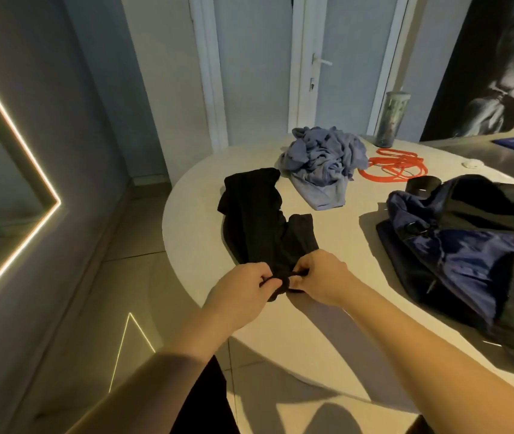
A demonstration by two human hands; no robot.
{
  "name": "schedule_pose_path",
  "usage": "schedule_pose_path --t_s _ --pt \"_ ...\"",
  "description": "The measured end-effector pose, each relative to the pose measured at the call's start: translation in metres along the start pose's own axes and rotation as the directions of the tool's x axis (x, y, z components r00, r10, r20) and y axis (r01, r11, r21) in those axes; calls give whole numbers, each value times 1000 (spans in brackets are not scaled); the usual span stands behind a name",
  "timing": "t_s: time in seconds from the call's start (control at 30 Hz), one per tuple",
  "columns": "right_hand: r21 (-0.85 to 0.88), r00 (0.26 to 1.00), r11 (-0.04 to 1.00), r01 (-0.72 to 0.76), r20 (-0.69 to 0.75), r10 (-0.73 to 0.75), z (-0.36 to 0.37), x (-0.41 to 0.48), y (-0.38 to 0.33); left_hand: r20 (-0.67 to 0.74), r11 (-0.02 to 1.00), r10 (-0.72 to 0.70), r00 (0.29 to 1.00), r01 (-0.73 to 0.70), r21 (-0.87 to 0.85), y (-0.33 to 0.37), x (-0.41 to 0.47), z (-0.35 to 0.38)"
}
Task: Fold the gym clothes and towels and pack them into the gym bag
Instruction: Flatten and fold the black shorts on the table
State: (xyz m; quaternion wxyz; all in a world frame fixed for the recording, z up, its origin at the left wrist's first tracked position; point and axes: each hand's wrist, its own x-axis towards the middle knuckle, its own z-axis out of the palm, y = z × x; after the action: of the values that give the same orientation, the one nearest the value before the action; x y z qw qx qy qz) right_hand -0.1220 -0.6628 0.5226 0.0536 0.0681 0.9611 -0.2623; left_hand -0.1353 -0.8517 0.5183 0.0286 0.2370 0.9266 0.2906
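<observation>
Head view: crumpled black garment (254,214) on white table (330,236), near end pinched by left hand (243,291) and right hand (323,277)

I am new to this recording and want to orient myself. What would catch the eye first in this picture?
First come the left hand and the right hand, both pinching the near end of a black garment spread on the white table. Behind it lies a crumpled blue-grey cloth pile, and to the right sits a navy gym bag.
</observation>
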Motion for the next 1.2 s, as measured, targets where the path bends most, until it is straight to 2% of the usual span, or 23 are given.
schedule_pose_path --t_s 0.1,0.17,0.23,0.3,0.33,0.37,0.4,0.47,0.6,0.67,0.73,0.77,0.83,0.93,1.0,1.07,1.13,1.2 --pt "-25 970 997 79 232 -71 -28 -33 1 10 998 43 999 -43 35 9 -24 -1" --pt "19 943 997 74 324 -76 -49 -50 0 29 999 41 999 -42 16 7 -38 -3" --pt "118 969 992 41 239 -68 -58 -53 -1 50 999 5 999 -2 -50 5 -47 -9" --pt "140 999 990 28 -26 -24 -55 -44 -6 10 994 -46 999 47 -103 5 -46 -18" --pt "126 987 992 16 -159 4 -50 -35 -7 -37 993 -67 997 63 -104 4 -41 -22" --pt "119 973 993 -8 -227 35 -44 -27 -7 -103 993 -82 991 72 -96 3 -34 -25" --pt "142 968 989 -37 -240 71 -38 -18 -7 -166 992 -96 981 81 -96 0 -26 -26" --pt "233 978 969 -81 -169 123 -26 -8 -7 -213 982 -156 964 128 -139 -8 -8 -24" --pt "220 982 968 -120 -118 148 -8 -5 -8 -73 909 -272 960 232 -345 -13 27 -21" --pt "240 979 962 -131 -122 164 -8 -7 -6 -34 934 -269 963 252 -251 -11 41 -18" --pt "303 969 939 -159 -134 208 -15 -11 -2 -56 966 -239 969 232 -111 -14 48 -15" --pt "329 959 928 -172 -158 234 -19 -14 0 -86 970 -231 969 223 -102 -17 49 -15" --pt "375 921 907 -191 -251 298 -27 -18 10 -165 952 -255 953 217 -218 -22 49 -20" --pt "452 829 880 -148 -429 359 -38 -20 26 -294 898 -351 889 231 -374 -36 48 -34" --pt "475 780 869 -139 -488 392 -41 -19 33 -341 863 -411 846 240 -445 -50 50 -45" --pt "500 788 853 -154 -458 411 -41 -15 35 -317 845 -442 839 271 -461 -63 52 -52" --pt "480 837 858 -183 -381 392 -39 -12 35 -245 834 -473 846 339 -436 -71 52 -57" --pt "388 892 896 -218 -293 344 -40 -10 32 -232 829 -472 851 338 -446 -77 55 -57"
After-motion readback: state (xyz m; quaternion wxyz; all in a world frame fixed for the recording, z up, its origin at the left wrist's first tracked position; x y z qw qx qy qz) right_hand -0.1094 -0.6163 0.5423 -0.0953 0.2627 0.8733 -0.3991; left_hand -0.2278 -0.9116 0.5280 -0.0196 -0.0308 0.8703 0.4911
